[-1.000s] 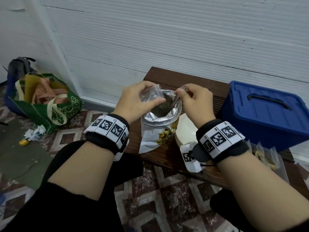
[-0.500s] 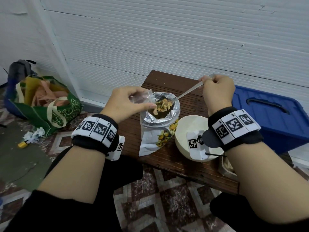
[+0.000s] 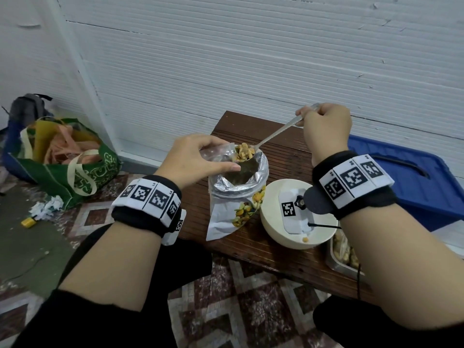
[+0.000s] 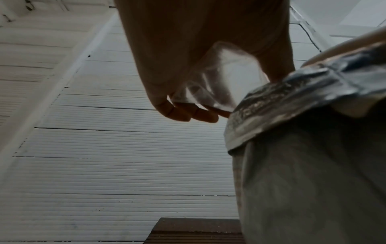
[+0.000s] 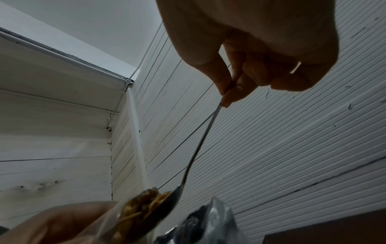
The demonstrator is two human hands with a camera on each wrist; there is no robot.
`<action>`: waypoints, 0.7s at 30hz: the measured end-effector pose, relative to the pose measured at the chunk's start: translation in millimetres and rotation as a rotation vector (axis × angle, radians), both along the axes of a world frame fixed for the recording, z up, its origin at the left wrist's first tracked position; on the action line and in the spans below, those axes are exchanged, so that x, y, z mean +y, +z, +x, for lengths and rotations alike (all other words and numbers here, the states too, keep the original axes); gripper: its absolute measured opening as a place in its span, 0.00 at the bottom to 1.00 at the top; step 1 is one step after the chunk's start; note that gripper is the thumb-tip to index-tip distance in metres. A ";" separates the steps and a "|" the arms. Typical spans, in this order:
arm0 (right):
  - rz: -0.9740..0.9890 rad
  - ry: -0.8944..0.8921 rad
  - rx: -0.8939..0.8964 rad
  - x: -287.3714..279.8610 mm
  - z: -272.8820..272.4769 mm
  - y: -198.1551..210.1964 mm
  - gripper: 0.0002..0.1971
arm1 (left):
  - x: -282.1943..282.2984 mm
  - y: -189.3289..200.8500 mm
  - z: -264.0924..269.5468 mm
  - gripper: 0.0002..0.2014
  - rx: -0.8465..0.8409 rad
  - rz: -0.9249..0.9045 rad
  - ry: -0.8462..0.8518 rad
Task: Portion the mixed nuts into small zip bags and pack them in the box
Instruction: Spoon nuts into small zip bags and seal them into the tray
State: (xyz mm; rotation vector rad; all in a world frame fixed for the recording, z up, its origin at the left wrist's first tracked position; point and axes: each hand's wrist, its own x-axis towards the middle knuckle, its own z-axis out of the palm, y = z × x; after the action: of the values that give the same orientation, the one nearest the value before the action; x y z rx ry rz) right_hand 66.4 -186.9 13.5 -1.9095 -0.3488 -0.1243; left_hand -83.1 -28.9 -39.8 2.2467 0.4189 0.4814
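A foil nut pouch [image 3: 236, 197] stands open on the brown table [image 3: 283, 156]. My left hand [image 3: 200, 162] holds a small clear zip bag [image 3: 216, 154] beside the pouch's mouth; in the left wrist view the zip bag [image 4: 219, 77] hangs between thumb and fingers against the pouch [image 4: 303, 132]. My right hand [image 3: 324, 126] pinches the handle end of a metal spoon [image 3: 273, 134]. Its bowl, heaped with nuts [image 3: 244, 151], sits at the bag's opening. The right wrist view shows the spoon [image 5: 198, 148] and its nuts [image 5: 144, 206] against the clear bag.
A cream bowl [image 3: 288, 227] with one nut in it stands right of the pouch. A blue lidded box [image 3: 406, 182] is at the far right. A metal tray of nuts [image 3: 344, 252] sits under my right forearm. A green shopping bag [image 3: 67, 156] lies on the floor, left.
The spoon came up out of the pouch loaded with nuts and moved left to the zip bag's opening. My right hand rose higher. My left hand kept hold of the bag.
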 end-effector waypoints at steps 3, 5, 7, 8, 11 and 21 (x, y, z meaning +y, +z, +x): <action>-0.003 0.012 0.020 5.0 -2.5 -2.4 0.11 | -3.1 -1.8 4.3 0.27 -0.005 0.013 -0.005; -0.004 0.023 0.027 7.3 -3.5 -3.5 0.11 | -5.9 -1.9 6.5 0.27 0.004 0.030 -0.003; -0.012 0.035 0.025 8.9 -4.5 -4.2 0.11 | -8.4 -1.6 8.8 0.24 0.008 0.044 0.001; -0.012 0.042 0.027 9.5 -5.7 -4.3 0.11 | -9.8 -0.9 9.7 0.22 0.006 0.046 0.003; 0.013 0.080 0.015 10.2 -10.2 -4.3 0.13 | -13.5 0.0 11.8 0.20 -0.010 0.031 0.007; 0.347 0.243 -0.245 -4.7 -17.4 4.1 0.07 | -1.6 -3.9 4.2 0.19 -0.124 -0.155 0.124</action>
State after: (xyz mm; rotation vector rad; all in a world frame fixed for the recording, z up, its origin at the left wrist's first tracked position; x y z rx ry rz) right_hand 49.0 -191.6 17.5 -1.4991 -0.6763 -0.2413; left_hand -78.9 -30.5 -43.8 2.0376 0.5148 0.6274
